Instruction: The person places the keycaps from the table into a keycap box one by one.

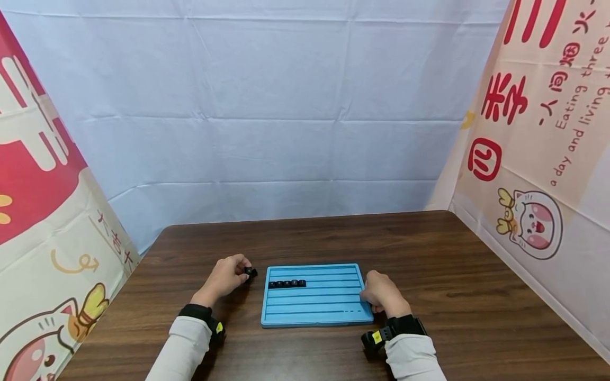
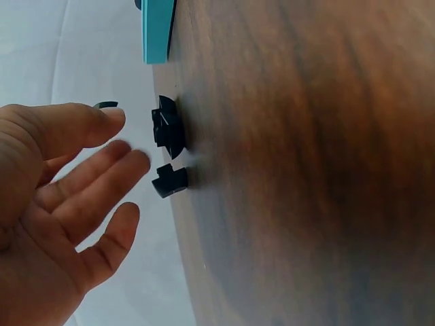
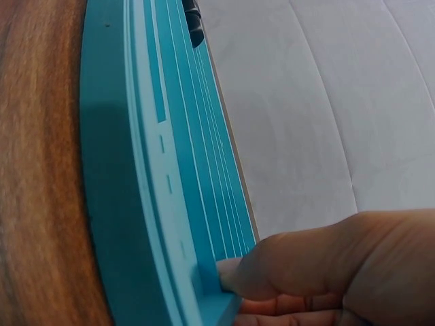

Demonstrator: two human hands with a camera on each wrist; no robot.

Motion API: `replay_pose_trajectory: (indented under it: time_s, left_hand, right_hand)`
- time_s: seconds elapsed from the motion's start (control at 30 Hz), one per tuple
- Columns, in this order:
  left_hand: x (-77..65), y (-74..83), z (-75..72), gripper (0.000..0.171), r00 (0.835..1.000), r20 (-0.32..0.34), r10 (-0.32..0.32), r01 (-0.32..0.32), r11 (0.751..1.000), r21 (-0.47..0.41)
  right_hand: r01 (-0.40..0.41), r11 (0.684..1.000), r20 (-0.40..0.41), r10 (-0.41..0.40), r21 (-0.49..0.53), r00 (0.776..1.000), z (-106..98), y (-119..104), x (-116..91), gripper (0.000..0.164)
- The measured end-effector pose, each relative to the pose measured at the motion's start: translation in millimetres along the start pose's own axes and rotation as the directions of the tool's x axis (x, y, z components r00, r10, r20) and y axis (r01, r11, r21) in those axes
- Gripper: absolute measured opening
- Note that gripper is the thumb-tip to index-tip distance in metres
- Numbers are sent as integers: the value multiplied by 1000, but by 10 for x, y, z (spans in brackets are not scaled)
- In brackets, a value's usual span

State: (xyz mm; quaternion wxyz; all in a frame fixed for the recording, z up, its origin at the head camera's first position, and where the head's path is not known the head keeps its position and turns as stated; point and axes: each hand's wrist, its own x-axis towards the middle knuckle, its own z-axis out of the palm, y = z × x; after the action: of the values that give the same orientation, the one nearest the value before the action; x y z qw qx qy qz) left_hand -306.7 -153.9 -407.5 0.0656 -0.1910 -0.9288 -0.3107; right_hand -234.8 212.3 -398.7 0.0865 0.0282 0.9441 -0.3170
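Head view: "Eating three" reads across the curtain (image 1: pixel 534 164) at two o'clock; left hand (image 1: pixel 226 277), ten o'clock of the blue board (image 1: pixel 329 307), pinches a black piece (image 2: pixel 107 104); right hand (image 1: pixel 384 293) grips its three-o'clock side.

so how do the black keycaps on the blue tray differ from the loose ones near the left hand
Place: the tray keycaps sit on the ridged blue tray, the loose keycaps on the wooden table. Arrangement: the tray keycaps form one straight row; the loose keycaps lie at uneven angles, in no neat line. Both sets are black.
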Motion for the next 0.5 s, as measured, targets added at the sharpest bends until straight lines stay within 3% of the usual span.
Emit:
replay_pose_trajectory:
  time_s: [0.5]
  left_hand:
    - [-6, -9, 14, 17, 999, -23, -23, 22, 999, -26]
  right_hand:
    - [12, 999, -13, -12, -41, 1000, 6, 18, 29, 34]
